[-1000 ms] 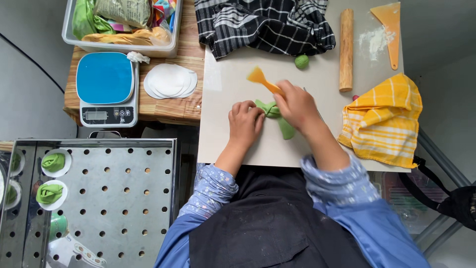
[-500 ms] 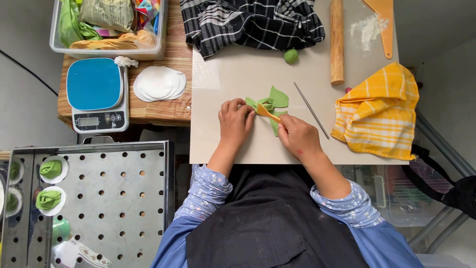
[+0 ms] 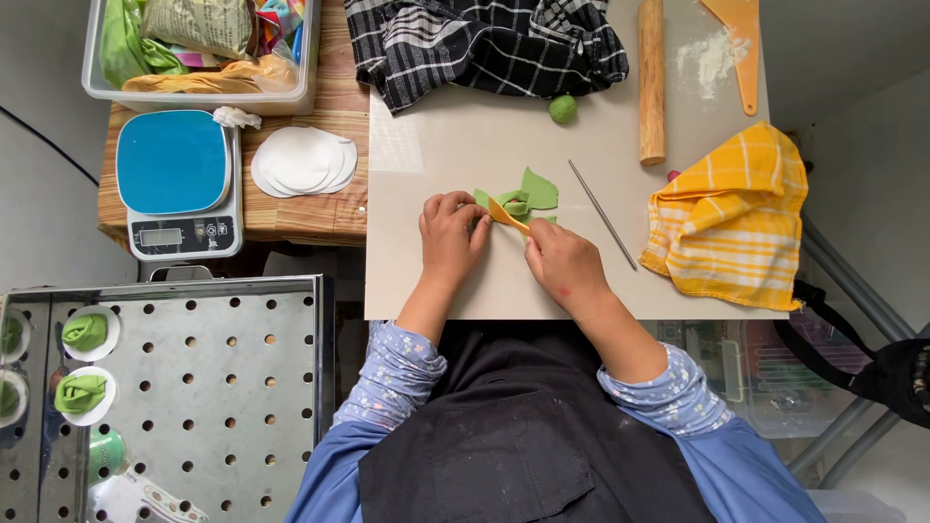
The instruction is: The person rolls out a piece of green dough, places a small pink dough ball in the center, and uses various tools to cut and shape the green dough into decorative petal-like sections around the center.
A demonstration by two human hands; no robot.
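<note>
- left hand [image 3: 450, 232]: lay on the pale worktop [image 3: 436, 155] near its middle, fingers curled down and pressing on the green dough piece [image 3: 528, 194]; not closed around it.
- right hand [image 3: 565, 263]: just right of the left hand, fingers pinched around a small orange tool [image 3: 508, 214], whose tip rested on the dough between the two hands.
- green dough piece: flat, leaf-like flaps, at the middle of the worktop, touching both the left hand's fingers and the tool.
- thin metal rod [image 3: 602, 214]: lay at a slant just right of the dough, apart from the hands.
- small green dough ball [image 3: 563, 108]: toward the far edge, beside the black-and-white checked cloth [image 3: 484, 44].
- wooden rolling pin [image 3: 652, 77]: lay pointing toward the far edge, right of the ball.
- orange scraper [image 3: 738, 44]: far right corner, next to a dusting of flour [image 3: 709, 60].
- yellow striped cloth [image 3: 728, 218]: crumpled at the right edge.
- blue kitchen scale [image 3: 174, 179] and a stack of white paper rounds [image 3: 302, 161]: on the wooden table to the left.
- clear plastic tub [image 3: 199, 48]: behind the scale, filled with bags and wrappers.
- perforated metal tray [image 3: 194, 387]: lower left, with folded green dumplings [image 3: 82, 363] on white rounds along its left edge.
</note>
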